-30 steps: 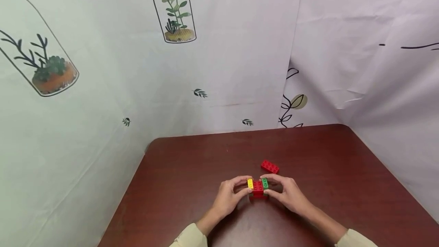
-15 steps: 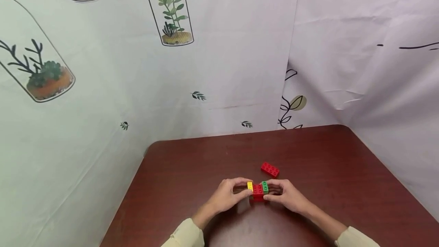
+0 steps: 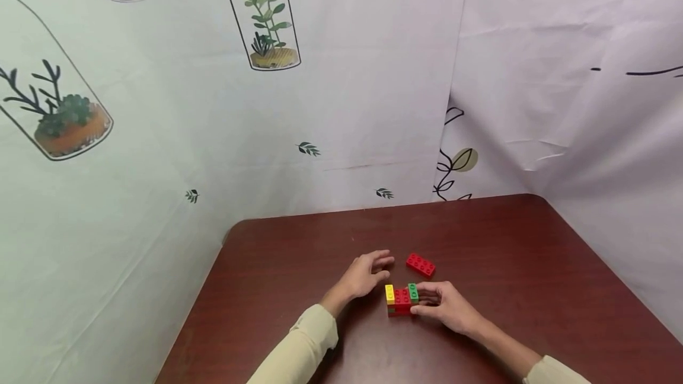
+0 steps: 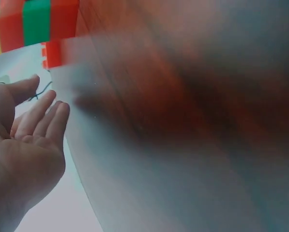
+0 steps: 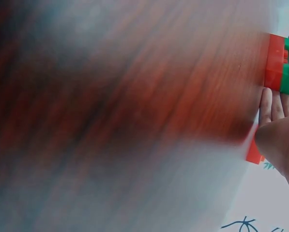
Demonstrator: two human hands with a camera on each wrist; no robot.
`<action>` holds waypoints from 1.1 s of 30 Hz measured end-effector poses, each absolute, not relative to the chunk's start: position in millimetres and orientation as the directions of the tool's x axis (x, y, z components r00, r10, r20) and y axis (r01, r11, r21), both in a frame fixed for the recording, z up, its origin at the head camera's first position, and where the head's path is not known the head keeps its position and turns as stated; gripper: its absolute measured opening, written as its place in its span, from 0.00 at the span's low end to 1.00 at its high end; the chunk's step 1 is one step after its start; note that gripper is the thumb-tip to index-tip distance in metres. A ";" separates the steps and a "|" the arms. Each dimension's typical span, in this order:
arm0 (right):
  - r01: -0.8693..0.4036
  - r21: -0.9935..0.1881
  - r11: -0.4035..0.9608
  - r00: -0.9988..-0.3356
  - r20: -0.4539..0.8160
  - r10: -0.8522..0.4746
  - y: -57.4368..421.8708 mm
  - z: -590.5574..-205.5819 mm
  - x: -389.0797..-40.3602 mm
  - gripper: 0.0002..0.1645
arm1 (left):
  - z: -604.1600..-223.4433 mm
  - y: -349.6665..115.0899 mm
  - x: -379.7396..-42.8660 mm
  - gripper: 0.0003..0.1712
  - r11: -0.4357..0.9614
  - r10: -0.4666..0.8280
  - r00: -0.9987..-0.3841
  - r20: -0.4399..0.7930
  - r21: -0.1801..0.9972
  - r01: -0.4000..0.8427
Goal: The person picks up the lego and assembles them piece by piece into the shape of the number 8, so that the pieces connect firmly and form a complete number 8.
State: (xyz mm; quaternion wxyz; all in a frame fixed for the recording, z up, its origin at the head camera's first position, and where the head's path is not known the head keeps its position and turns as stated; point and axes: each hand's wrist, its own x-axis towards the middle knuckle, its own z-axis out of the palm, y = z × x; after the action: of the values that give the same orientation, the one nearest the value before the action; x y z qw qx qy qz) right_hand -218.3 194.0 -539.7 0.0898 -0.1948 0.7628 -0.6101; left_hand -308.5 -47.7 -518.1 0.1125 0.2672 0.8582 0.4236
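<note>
A small stack of toy building bricks (image 3: 401, 307) stands on the table in the head view, with red and green layers lower down. On top sit a yellow brick (image 3: 389, 294) at the left end, a red studded part in the middle and a green brick (image 3: 413, 293) at the right end. My right hand (image 3: 450, 308) holds the stack's right end between thumb and fingers. Away from the stack, at its upper left, my left hand (image 3: 364, 275) is held with loosely extended fingers and nothing in them; the left wrist view shows the bare palm (image 4: 30, 154).
A loose red brick (image 3: 420, 265) with two rows of studs lies behind the stack, to the right of my left fingertips. The dark reddish-brown table (image 3: 299, 253) meets printed fabric walls (image 3: 341, 105) at the back and sides.
My left hand has let go of the yellow end of the stack and moved away from me, towards the loose red brick. The right hand keeps its hold on the green end.
</note>
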 end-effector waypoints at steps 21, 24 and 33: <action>-0.197 -0.964 0.176 -0.905 0.110 -0.411 194.7 -539.0 -216.4 0.24 | -532.0 5.2 -331.1 0.39 0.495 0.603 -0.797 0.031 0.770 0.404; -0.199 -0.963 0.180 -0.904 0.110 -0.413 194.5 -539.0 -216.6 0.23 | -532.8 9.2 -331.4 0.39 0.493 0.610 -0.791 0.041 0.762 0.420; -0.223 -0.960 0.167 -0.899 0.136 -0.416 193.9 -540.5 -217.7 0.22 | -532.7 12.8 -331.9 0.32 0.548 0.591 -0.806 0.044 0.710 0.441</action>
State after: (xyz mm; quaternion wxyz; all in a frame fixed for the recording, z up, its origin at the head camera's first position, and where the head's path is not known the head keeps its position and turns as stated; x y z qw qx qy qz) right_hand -217.7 193.9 -540.5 0.0790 -0.2102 0.7599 -0.6101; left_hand -331.9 12.8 -532.7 0.1004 0.2951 0.8741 0.3725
